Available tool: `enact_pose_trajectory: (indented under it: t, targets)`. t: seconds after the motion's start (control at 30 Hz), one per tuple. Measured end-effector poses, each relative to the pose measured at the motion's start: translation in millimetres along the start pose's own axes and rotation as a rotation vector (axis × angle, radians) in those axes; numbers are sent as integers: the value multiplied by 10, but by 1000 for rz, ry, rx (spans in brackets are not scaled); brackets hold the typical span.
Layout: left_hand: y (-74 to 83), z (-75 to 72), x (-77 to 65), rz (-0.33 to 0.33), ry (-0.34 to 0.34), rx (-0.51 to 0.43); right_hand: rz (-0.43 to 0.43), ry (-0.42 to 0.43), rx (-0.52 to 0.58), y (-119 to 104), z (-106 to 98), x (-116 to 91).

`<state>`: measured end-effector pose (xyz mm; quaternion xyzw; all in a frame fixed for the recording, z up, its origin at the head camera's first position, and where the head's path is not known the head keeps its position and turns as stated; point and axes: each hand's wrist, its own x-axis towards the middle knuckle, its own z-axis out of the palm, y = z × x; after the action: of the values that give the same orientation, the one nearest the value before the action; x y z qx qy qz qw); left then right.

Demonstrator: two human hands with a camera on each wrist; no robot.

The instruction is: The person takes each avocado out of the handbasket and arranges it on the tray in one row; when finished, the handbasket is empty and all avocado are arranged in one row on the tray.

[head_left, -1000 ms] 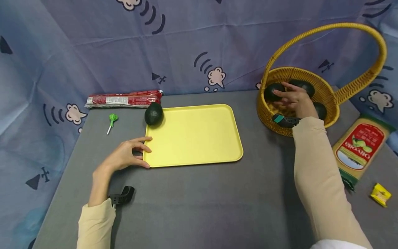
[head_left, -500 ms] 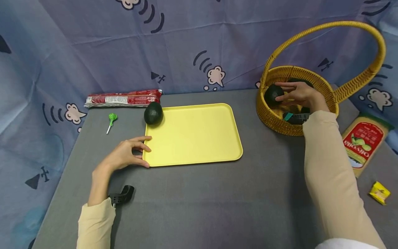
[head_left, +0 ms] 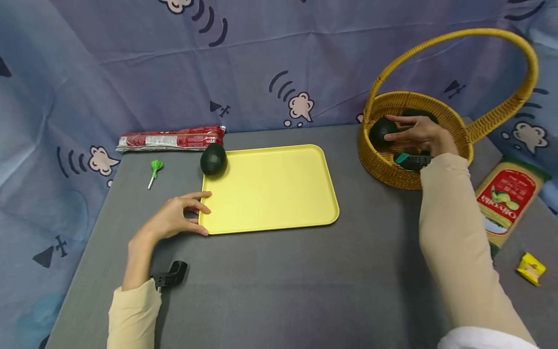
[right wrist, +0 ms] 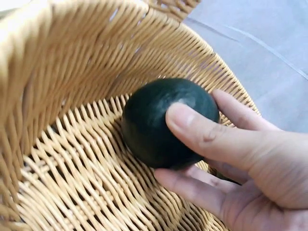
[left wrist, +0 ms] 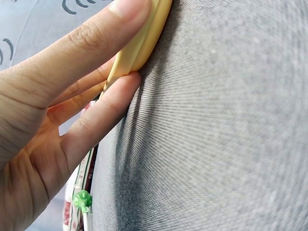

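My right hand (head_left: 420,133) is inside the yellow wicker basket (head_left: 390,177). Its thumb and fingers grip a dark green avocado (right wrist: 163,122) near the basket's left wall. Behind that hand another avocado (head_left: 419,114) shows partly. My left hand (head_left: 174,218) holds the left edge of a yellow tray (head_left: 270,189), its thumb at the near corner; the left wrist view shows the fingers on the tray's rim (left wrist: 144,50). On the tray's far left corner sits one more avocado (head_left: 213,159).
A red-and-white packet (head_left: 174,139) lies along the back edge, near a green lollipop (head_left: 156,167). To the right are an Olivoila pack (head_left: 507,201) and a small yellow wrapped piece (head_left: 531,269). The basket's tall handle (head_left: 529,63) arches above its right side.
My right hand has shifted slightly right within the basket and now has its thumb and fingers round the left avocado. The left hand and tray have stayed put.
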<state>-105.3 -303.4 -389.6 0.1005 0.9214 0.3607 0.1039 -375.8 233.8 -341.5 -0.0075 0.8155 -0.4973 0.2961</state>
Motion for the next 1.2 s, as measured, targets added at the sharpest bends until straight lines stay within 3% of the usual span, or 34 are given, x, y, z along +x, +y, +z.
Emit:
enact_pose_trajectory:
  t: [0.33, 0.57, 0.87, 1.2]
  targets:
    - [14, 13, 6, 11, -1, -48, -10, 85, 20, 3, -49, -117]
    - [27, 24, 20, 8, -3, 0, -55, 98, 91, 10, -116, -246]
    - [38, 0, -64, -1, -1, -7, -113, 63, 142, 83, -50, -251]
    - [86, 9, -52, 12, -15, -20, -146, 24, 170, 191, -67, -390]
